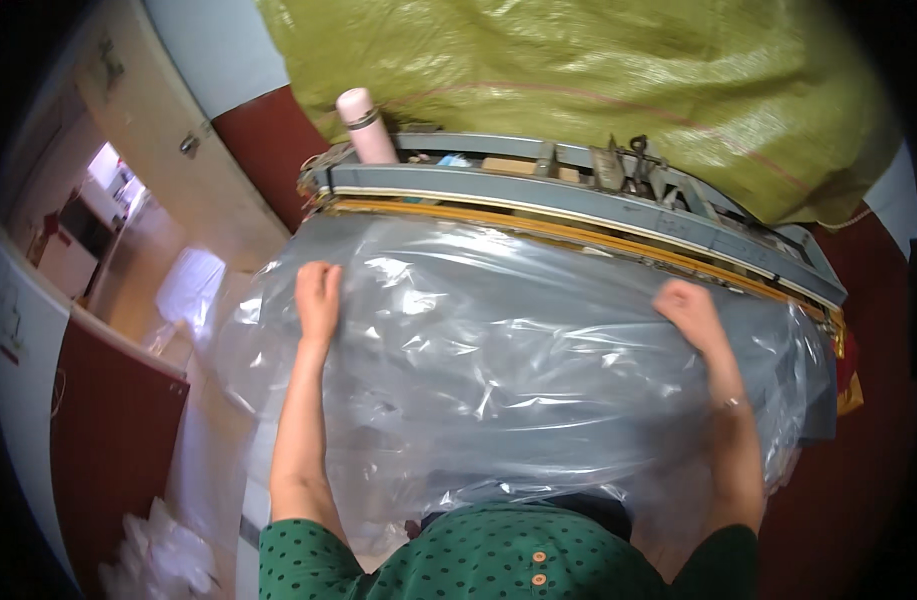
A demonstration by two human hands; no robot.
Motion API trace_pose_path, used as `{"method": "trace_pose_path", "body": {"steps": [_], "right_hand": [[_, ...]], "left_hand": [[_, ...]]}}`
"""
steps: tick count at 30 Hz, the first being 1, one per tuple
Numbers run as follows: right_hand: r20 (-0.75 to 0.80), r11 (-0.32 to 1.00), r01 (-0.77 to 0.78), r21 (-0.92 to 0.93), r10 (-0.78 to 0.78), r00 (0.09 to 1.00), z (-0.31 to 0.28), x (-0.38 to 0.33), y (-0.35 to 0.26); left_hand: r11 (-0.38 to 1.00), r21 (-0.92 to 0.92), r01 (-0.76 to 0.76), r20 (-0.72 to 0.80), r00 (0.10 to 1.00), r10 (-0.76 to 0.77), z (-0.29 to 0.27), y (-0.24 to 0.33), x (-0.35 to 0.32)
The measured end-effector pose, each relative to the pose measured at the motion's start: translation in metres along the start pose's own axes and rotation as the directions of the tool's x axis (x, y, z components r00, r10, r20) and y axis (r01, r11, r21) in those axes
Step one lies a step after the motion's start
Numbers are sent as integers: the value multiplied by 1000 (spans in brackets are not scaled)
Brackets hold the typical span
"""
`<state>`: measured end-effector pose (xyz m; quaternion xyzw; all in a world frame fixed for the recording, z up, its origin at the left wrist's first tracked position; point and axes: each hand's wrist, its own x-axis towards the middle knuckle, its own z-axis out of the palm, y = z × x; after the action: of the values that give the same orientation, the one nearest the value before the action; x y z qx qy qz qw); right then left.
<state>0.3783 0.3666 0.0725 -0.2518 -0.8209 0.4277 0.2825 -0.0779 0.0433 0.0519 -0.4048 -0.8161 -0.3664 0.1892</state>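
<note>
A wide sheet of clear plastic film covers the grey work surface and hangs toward my body, shiny with creases. My left hand is closed on the film at the left part of the sheet, fingers curled down. At the right, my right hand is closed in a fist on the film, and creases run across from it. Just beyond both hands lies the long grey metal bar of a sealing machine, with a yellow-orange strip along its near edge. The fingertips of both hands are hidden.
Behind the bar stands a pink bottle, and a pair of scissors sits farther right. A large yellow-green woven sack fills the back. An open door is at the left. Crumpled clear plastic lies low on the left.
</note>
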Motion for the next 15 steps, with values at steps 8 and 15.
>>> {"method": "trace_pose_path", "body": {"steps": [8, 15], "right_hand": [[-528, 753, -417, -508, 111, 842, -200, -210, 101], [-595, 727, -468, -503, 101, 797, -225, -241, 122]], "left_hand": [[926, 72, -372, 576, 773, 266, -1, 85, -89], [965, 45, -257, 480, 853, 205, 29, 76, -59]]}}
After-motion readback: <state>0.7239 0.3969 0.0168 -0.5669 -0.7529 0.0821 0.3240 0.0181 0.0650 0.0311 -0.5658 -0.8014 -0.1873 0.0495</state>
